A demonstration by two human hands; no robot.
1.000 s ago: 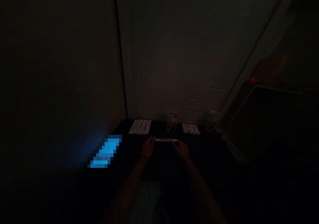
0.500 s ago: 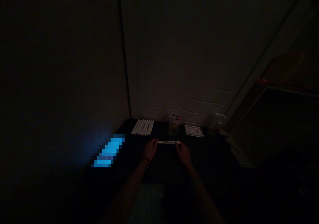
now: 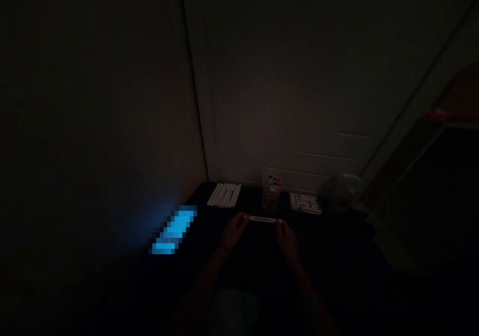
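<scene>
The room is very dark. A white marker (image 3: 265, 220) is held level between my two hands above a dark table (image 3: 337, 236). My left hand (image 3: 234, 230) pinches its left end and my right hand (image 3: 287, 235) pinches its right end. Beyond them, a row of several white markers (image 3: 225, 195) lies flat at the table's far edge.
A clear container with coloured marker caps (image 3: 272, 190) stands behind the held marker. A flat printed pack (image 3: 306, 203) lies to its right, then a clear jar (image 3: 342, 191). A glowing blue screen (image 3: 175, 229) lies at the left. A pale wall rises behind; furniture stands at the right.
The view has shifted so everything sits a little further right and lower. Both hands still hold the marker by its ends, now slightly closer together.
</scene>
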